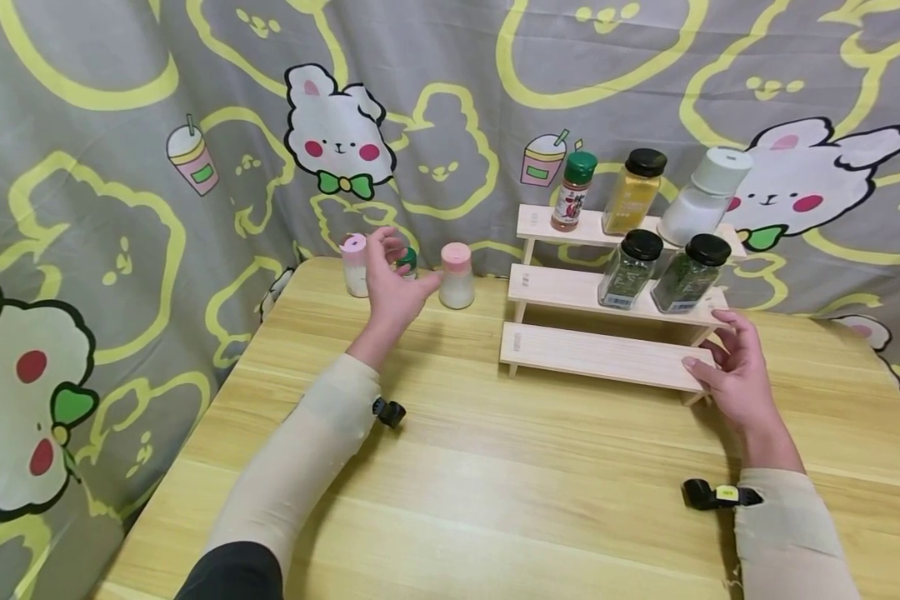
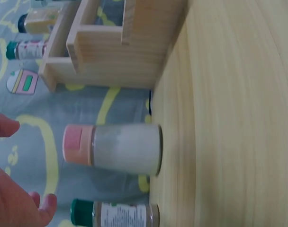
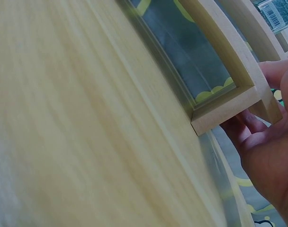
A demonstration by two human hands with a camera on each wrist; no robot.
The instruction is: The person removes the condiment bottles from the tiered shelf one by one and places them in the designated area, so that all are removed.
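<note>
My left hand (image 1: pixel 397 283) is raised with fingers spread, holding nothing, beside the small jars at the table's back. Nearest it are a pink-capped shaker of white contents (image 2: pixel 127 149) and a green-capped spice bottle (image 2: pixel 82 212), partly hidden behind the hand in the head view. A second pink-lidded shaker (image 1: pixel 356 279) stands left of the hand. My right hand (image 1: pixel 742 379) grips the right end of a three-tier wooden rack (image 1: pixel 600 354), thumb on the lowest shelf and fingers curled at its side.
On the top shelf stand a green-capped bottle (image 1: pixel 570 196), a black-capped yellow spice jar (image 1: pixel 630 200) and a white-lidded shaker (image 1: pixel 693 208). The middle shelf bears two black-capped herb jars (image 1: pixel 624 279). A patterned curtain (image 1: pixel 450 50) hangs behind the table (image 1: pixel 495 483).
</note>
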